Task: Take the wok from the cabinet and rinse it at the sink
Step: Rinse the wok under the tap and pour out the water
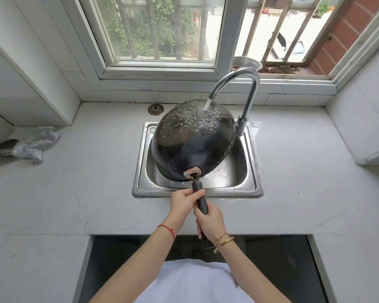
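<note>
A black wok [190,143] hangs over the steel sink [253,171], turned bottom-up and tilted, so its dark outer side faces me. Water runs from the chrome gooseneck faucet [239,82] onto the wok's far upper part, and droplets cover the metal. Its black handle [200,199] points toward me. My left hand [184,201] grips the handle near the wok. My right hand [209,223] grips it just behind, closer to my body. The wok's inside is hidden.
A pale stone counter [74,182] surrounds the sink. A crumpled grey cloth [29,145] lies at the far left. A round sink strainer [155,109] rests on the counter behind the sink. A metal bowl [247,63] stands on the window sill. White cabinets flank both sides.
</note>
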A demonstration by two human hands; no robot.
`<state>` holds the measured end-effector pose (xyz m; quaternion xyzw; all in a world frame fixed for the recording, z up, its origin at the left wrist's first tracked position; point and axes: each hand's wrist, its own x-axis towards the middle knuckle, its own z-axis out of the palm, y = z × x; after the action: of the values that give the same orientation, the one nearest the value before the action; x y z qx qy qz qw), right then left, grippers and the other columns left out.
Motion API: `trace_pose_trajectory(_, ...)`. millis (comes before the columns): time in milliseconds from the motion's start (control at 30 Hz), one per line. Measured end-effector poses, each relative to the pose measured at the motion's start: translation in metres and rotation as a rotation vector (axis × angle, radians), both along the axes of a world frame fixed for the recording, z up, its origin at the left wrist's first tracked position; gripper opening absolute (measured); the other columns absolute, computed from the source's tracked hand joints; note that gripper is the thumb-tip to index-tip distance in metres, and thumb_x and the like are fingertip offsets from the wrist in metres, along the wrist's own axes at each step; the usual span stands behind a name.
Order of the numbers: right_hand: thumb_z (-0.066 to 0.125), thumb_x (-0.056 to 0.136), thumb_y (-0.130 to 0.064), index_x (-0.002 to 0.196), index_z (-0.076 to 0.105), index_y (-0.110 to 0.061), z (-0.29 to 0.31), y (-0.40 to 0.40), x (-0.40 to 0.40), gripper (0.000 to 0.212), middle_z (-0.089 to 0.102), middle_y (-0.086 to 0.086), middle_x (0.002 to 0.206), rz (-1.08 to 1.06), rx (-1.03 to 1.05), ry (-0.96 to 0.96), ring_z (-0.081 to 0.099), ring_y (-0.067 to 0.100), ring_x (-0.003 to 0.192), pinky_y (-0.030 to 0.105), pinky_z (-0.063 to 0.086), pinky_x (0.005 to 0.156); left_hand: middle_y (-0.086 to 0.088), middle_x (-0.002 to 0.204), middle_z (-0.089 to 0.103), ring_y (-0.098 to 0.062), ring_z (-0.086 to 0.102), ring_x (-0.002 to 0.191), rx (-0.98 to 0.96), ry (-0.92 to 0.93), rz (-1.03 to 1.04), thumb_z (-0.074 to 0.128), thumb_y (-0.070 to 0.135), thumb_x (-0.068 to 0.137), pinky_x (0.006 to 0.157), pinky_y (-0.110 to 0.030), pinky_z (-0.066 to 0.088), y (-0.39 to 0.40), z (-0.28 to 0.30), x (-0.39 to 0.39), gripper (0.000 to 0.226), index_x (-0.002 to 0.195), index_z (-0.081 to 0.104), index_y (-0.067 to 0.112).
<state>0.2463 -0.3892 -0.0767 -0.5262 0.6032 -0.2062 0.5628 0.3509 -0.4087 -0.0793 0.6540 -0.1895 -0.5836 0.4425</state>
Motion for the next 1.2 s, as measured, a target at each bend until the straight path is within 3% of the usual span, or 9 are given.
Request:
trace_pose_trajectory(167, 0.054, 0.098, -0.02, 0.087, 0.058, -0.01, -0.001, 0.006, -0.005, 0.016, 0.057, 0.007, 0.056, 0.012, 0.002, 0.019, 0.053, 0.012, 0.036, 0.025, 0.051, 0.04, -0.004, 0.09, 0.076, -0.016, 0.072, 0.087, -0.002, 0.003, 0.003, 0.076, 0.018, 0.082, 0.068, -0.021, 0.057, 0.008, 0.003, -0.004, 0.016, 0.097, 0.074, 0.011)
trace_pose_trajectory(400, 0.053, 0.098, -0.017, 0.081, 0.054, -0.017, 0.002, 0.014, -0.01, 0.017, 0.055, 0.005, 0.056, 0.02, 0.026, 0.034, 0.05, 0.008, 0.032, 0.021, 0.048, 0.038, -0.006, 0.087, 0.074, -0.011, 0.069, 0.081, 0.021, 0.027, 0.011, 0.075, 0.015, 0.084, 0.058, -0.014, 0.054, 0.016, 0.005, -0.009, 0.023, 0.103, 0.073, 0.002)
trace_pose_trajectory(1200, 0.053, 0.098, -0.021, 0.083, 0.053, -0.02, 0.002, 0.016, -0.011, 0.015, 0.056, 0.005, 0.056, 0.027, 0.02, 0.068, 0.052, 0.01, 0.034, 0.025, 0.052, 0.04, -0.004, 0.093, 0.074, -0.012, 0.07, 0.086, 0.032, 0.02, 0.015, 0.075, 0.019, 0.083, 0.064, -0.017, 0.056, 0.019, 0.002, -0.011, 0.03, 0.108, 0.071, 0.003)
